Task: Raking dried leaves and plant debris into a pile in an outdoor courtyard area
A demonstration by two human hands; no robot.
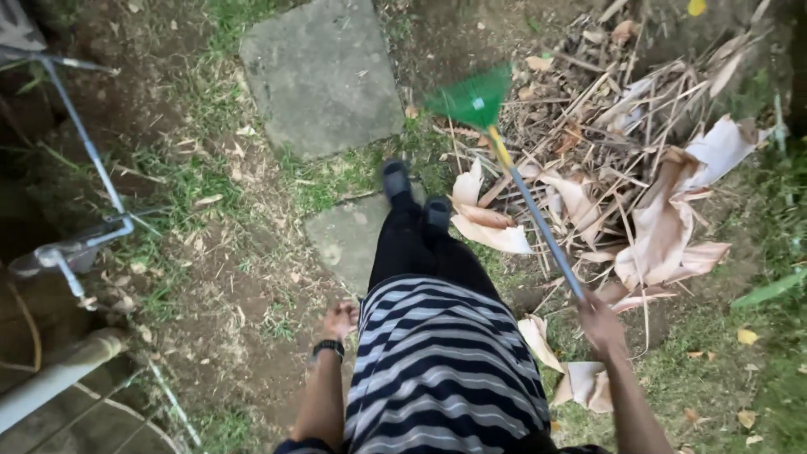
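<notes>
My right hand (600,321) is closed around the end of a rake's long grey handle (546,240). The handle runs up and left to a yellow neck and a green fan-shaped head (472,98), which rests at the near edge of a heap of dry sticks and large brown leaf sheaths (639,168). My left hand (340,319) hangs by my hip with a black watch on the wrist and its fingers loosely curled, holding nothing. I wear a striped top, black trousers and dark shoes (416,193).
Two grey paving slabs (324,76) lie ahead on patchy grass and bare soil. A metal frame of thin grey tubes (84,151) stands at left, with a pale pipe (59,374) low at left. More dry sheaths (580,382) lie by my right leg.
</notes>
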